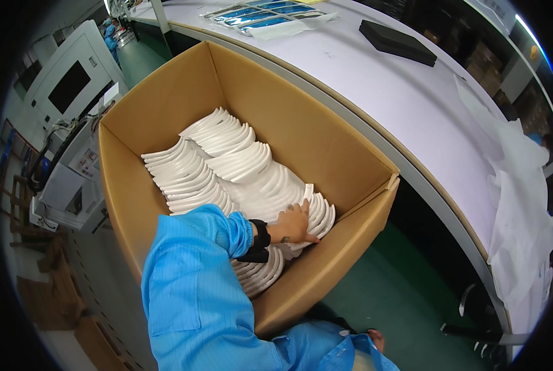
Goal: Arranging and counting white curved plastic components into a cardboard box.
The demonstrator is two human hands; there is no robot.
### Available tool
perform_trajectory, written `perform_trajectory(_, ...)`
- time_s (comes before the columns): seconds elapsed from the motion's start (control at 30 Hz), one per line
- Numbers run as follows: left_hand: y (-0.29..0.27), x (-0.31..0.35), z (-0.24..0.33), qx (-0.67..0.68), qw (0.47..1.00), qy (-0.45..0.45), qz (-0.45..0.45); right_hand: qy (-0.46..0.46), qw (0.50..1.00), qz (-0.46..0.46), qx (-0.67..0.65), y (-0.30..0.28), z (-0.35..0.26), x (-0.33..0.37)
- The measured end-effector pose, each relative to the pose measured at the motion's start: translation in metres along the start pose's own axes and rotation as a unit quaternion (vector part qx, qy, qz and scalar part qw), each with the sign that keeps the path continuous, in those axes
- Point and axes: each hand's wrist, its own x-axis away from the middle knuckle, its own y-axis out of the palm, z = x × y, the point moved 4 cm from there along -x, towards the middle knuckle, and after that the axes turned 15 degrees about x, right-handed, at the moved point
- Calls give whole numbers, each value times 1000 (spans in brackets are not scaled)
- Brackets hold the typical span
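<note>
My left hand (294,224) reaches down into a deep brown cardboard box (270,86). Its thumb and fingers span the near right end of a row of white curved pieces (239,164), gripping there. One piece's end stands up a little above the others beside the fingertips. The pieces are thin, nested on edge in several rows, and look alike. A blue sleeve and a black wristband cover the arm, hiding part of the rows. Only a bit of my right hand (376,340) shows at the lower edge, outside the box; its fingers cannot be made out.
A long white-topped table (406,93) runs behind and right of the box. On it lie blue sheets in clear wrap (267,13), a black flat block (397,42) and crumpled white sheeting (523,210). A pale machine (72,80) stands at left, and cardboard (54,287) lies below it.
</note>
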Motion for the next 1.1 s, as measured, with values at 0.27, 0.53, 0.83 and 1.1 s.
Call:
perform_trajectory(0.27, -9, -27, -28, 77, 992, 25, -95, -6, 1000, 2, -11, 1, 7, -1)
perform_trajectory(0.53, -7, -37, -51, 136, 985, 52, -94, 2, 999, -5, -41, 5, 4, 5)
perform_trajectory(0.83, -9, -18, 4, 46, 992, -103, 50, 76, 995, -13, -66, 11, -8, 7)
perform_trajectory(1.1, -21, -25, 3, 71, 993, -90, 33, 69, 995, 3, -78, 14, -5, 9)
